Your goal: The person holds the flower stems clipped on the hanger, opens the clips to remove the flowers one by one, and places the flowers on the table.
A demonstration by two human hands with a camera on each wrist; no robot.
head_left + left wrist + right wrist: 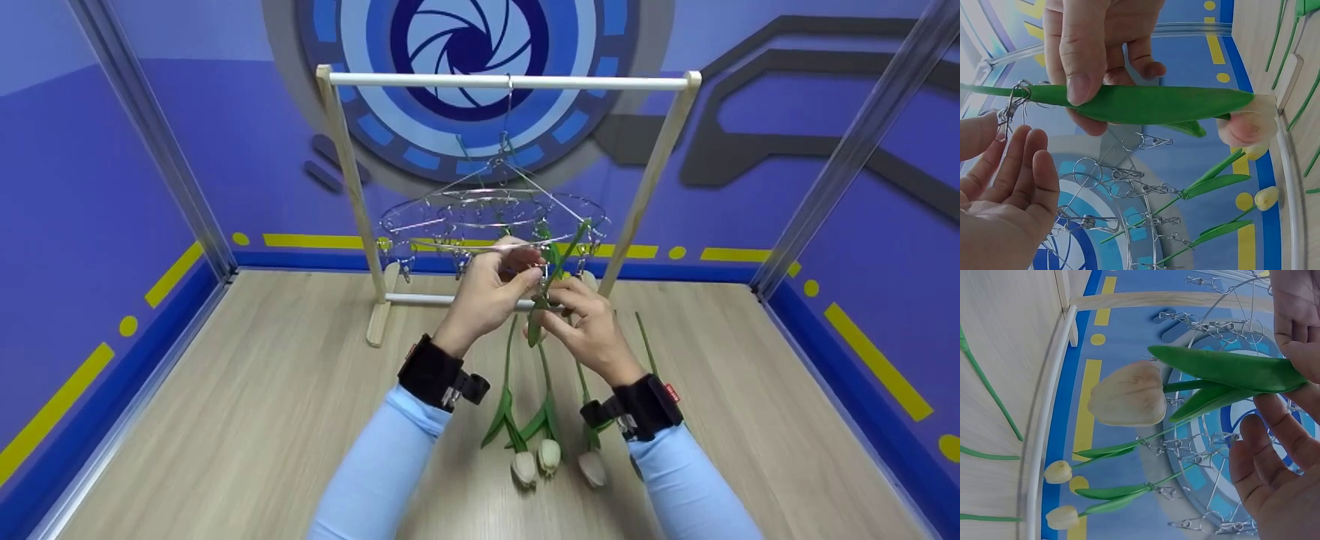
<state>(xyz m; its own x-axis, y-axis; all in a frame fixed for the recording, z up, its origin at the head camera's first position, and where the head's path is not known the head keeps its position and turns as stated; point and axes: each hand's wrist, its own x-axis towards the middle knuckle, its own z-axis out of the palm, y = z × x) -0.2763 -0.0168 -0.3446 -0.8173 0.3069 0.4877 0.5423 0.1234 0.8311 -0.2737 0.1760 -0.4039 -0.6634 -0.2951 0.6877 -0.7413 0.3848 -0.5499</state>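
Tulip is held between both hands, its bloom below them.

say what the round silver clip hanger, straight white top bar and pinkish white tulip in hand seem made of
Round silver clip hanger: metal wire, likely, given its bright glints. Straight white top bar: smooth, no grain showing, perhaps plastic or coated metal. Pinkish white tulip: apparently artificial; matte, smooth petals suggest foam or soft plastic.

a lab-like booth is enclosing a wood-grain surface: metal corner posts are joining blue-purple panels, a printed shutter-like emblem is dominating the back panel, and yellow dashes are running low along three sides.
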